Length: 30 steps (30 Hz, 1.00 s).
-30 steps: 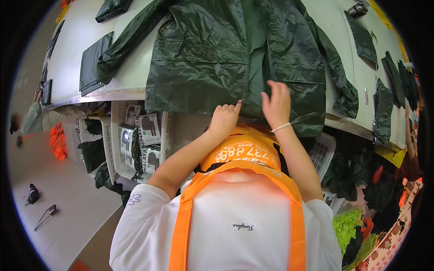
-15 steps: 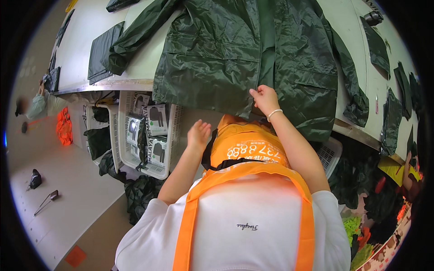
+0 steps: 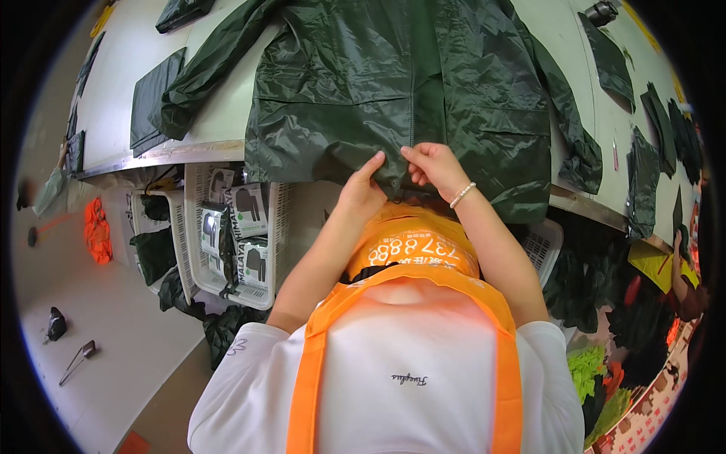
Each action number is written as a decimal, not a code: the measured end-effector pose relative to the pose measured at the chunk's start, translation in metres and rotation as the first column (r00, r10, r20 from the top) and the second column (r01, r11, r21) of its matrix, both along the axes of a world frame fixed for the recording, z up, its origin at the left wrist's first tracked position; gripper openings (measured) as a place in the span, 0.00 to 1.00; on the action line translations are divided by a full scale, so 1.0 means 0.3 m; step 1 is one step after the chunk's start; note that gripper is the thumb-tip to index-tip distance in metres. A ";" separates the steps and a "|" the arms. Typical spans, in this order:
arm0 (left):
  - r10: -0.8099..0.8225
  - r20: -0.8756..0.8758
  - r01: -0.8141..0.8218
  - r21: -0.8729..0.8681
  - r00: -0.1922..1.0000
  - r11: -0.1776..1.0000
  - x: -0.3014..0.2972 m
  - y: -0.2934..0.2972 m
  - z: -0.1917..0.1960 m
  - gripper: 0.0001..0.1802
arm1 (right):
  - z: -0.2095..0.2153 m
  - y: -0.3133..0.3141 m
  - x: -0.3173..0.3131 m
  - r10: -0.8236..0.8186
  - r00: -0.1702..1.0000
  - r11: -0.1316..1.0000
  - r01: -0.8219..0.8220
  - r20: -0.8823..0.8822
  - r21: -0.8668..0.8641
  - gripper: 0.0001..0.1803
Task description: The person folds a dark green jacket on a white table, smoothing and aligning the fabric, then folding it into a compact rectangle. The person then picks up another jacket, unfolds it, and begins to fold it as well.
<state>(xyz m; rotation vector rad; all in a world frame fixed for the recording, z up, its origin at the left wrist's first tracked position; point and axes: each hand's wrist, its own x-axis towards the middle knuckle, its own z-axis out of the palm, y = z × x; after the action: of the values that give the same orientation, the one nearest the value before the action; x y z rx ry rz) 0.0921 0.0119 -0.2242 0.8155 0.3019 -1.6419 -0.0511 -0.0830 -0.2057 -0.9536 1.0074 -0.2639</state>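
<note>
A shiny dark green rain jacket (image 3: 333, 91) lies spread over the white table, front up, its lower hem hanging past the near edge. At the bottom of the zipped front opening, my right hand (image 3: 440, 170) pinches the fabric between thumb and fingers; a pale bracelet circles that wrist. Just left of it, my left hand (image 3: 364, 189) takes the hem, thumb on the outer face and fingers partly hidden. The two hands are close together but apart.
A white plastic basket (image 3: 198, 257) with packaged garments stands below the table edge, left. Folded dark green garments (image 3: 155, 106) lie on the table (image 3: 106, 121). At right are another basket (image 3: 546, 246) and piled dark garments (image 3: 582, 280). Other people work at both far sides.
My left hand has moved up and right from beside the basket to the jacket hem. My right hand keeps its pinch. The whole view has shifted slightly.
</note>
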 end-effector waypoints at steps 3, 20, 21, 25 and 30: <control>-0.110 0.046 0.108 0.049 0.993 0.993 0.023 -0.034 -0.052 0.15 | 0.016 0.047 -0.040 -0.101 0.932 0.902 -0.061 -0.348 -0.427 0.18; -0.165 0.081 0.168 -0.022 0.983 0.986 -0.004 -0.139 0.033 0.16 | 0.080 -0.023 -0.528 -0.323 0.935 0.943 0.305 -0.149 -0.133 0.11; -0.227 0.138 0.228 0.007 0.964 0.974 -0.032 -0.153 0.060 0.21 | 0.089 -0.011 -0.486 -0.346 0.933 0.932 0.330 -0.098 -0.147 0.11; -0.476 0.423 0.459 0.150 0.771 0.876 -0.200 -0.207 0.017 0.31 | 0.046 0.039 -0.332 -0.404 0.911 0.877 0.362 -0.078 -0.317 0.14; -0.517 0.451 0.417 0.307 0.728 0.855 -0.265 -0.268 -0.044 0.14 | -0.059 0.091 -0.325 -0.407 0.908 0.892 0.373 -0.094 -0.255 0.23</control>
<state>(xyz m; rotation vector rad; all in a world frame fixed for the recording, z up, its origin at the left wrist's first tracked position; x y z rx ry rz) 0.0126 -0.0684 -0.2375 1.5440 -0.1633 -1.7878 -0.1486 -0.0558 -0.2233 -0.9835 1.3249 -0.6708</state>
